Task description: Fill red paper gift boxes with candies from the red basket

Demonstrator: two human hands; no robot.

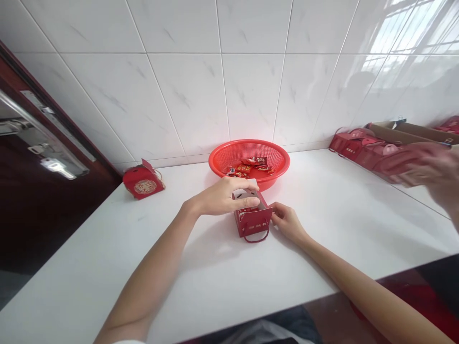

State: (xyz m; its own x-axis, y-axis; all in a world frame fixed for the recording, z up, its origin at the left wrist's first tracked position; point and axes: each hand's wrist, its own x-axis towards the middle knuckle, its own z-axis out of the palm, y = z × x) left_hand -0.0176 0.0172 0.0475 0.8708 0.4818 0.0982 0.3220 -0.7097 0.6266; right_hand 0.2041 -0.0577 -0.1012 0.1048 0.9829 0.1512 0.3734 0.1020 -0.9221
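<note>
A small red gift box (251,222) stands on the white table with its top flaps up and a dark red cord handle hanging at the front. Red packets show inside it. Above its opening reaches my left hand (231,195), thumb and fingers stretched out and apart, nothing visible between them. At the box's right side, my right hand (287,222) has its fingers closed at the edge of the front flap. Right behind the box sits a red plastic basket (283,165) holding several red snack packets (253,162).
A finished-looking red gift box (143,181) stands at the left. Several red boxes (358,148) line the right rear by an open carton (387,131). Another person's blurred hand (430,167) reaches in from the right. Tiled wall behind; door with keys (57,166) at left.
</note>
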